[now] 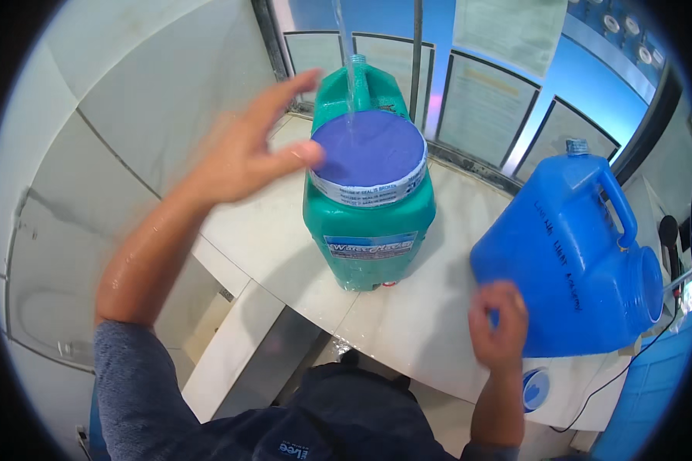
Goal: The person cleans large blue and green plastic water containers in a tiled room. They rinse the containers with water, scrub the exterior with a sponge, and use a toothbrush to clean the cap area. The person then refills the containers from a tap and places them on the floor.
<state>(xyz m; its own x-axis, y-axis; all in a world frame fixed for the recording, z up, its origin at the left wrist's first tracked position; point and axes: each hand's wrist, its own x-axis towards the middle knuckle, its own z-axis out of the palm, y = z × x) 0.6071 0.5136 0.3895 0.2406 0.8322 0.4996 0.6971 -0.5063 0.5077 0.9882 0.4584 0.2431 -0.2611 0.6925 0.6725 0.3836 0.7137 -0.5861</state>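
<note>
My left hand [265, 142] is spread open at the left of a green water jug [369, 238]. Its thumb is at the rim of the jug's purple round lid [373, 142], and whether it touches cannot be told. A white printed seal band [369, 192] circles the lid. Water [350, 84] falls in a thin stream from above onto it. My right hand [500, 326] is closed with curled fingers, nothing visible in them, in front of a blue jug [546, 246]. That jug's wide round mouth [650, 284] faces right, and a small cap [577, 146] tops its spout.
Both jugs rest on a white tiled counter [284, 253]. A blue round piece with a white rim [536, 389] lies by my right forearm. A dark cable [592, 396] runs along the right. Framed panels [484, 107] and glass stand behind; a pale wall [154, 100] is at left.
</note>
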